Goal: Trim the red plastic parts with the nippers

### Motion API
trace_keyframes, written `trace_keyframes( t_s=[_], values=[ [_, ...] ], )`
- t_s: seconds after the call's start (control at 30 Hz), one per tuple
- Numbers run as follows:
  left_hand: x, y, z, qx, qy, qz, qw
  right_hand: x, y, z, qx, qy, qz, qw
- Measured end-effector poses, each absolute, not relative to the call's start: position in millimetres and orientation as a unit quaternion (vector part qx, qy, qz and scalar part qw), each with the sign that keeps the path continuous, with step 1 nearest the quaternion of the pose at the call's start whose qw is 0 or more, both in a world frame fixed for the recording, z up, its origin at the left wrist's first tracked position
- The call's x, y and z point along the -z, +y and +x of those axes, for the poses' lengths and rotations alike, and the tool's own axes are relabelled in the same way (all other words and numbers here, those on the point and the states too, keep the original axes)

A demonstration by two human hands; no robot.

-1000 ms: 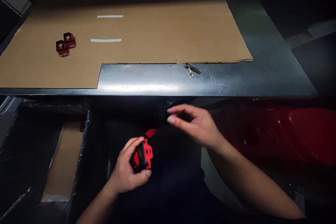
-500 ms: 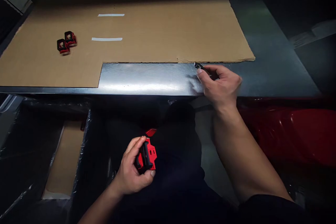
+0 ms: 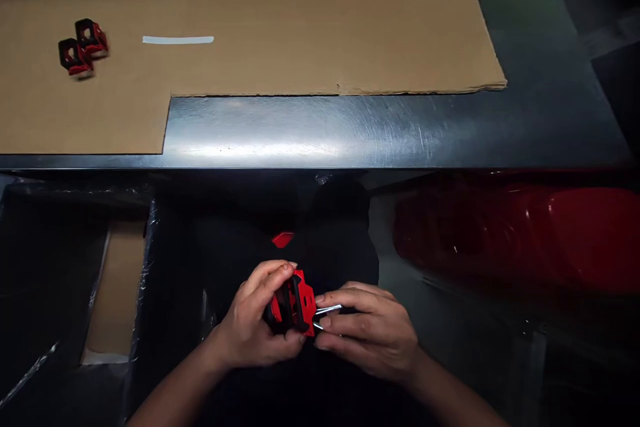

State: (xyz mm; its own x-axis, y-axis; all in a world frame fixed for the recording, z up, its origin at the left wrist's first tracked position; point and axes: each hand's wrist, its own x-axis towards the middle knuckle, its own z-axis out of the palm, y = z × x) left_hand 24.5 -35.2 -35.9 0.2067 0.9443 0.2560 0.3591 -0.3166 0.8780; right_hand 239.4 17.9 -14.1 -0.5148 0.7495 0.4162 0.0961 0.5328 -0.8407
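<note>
Left hand (image 3: 250, 320) holds a red and black plastic part (image 3: 293, 303) over dark clothes (image 3: 345, 247). Its fingers (image 3: 270, 277) curl around the part and press on it. The right hand (image 3: 370, 333) is just beside the part. Its fingers (image 3: 355, 325) are pressed close together and pinch a small metal tool (image 3: 327, 310). Thin silver tips of the tool poke out and touch the edge of the red part.

A small red piece (image 3: 283, 239) lies on the dark clothes, just past the hands. To the left, a box with clear plastic (image 3: 147, 260) along its edge has brown cardboard (image 3: 117, 293) inside. To the right is a big shiny red thing (image 3: 520, 233).

Farther off is a metal table (image 3: 300, 130). A big brown cardboard sheet (image 3: 320, 27) lies on it, with two white strips of tape (image 3: 177, 40) on top. Two more red and black parts (image 3: 83, 47) sit touching on the left of the sheet.
</note>
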Motion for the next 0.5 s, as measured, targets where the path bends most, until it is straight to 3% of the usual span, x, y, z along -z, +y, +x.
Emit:
trace_keyframes(
  t_s=[0.5],
  values=[
    [42, -40, 14, -0.417, 0.493, 0.692, 0.322, 15, 22, 237, -0.416, -0.807, -0.254, 0.334]
  ],
)
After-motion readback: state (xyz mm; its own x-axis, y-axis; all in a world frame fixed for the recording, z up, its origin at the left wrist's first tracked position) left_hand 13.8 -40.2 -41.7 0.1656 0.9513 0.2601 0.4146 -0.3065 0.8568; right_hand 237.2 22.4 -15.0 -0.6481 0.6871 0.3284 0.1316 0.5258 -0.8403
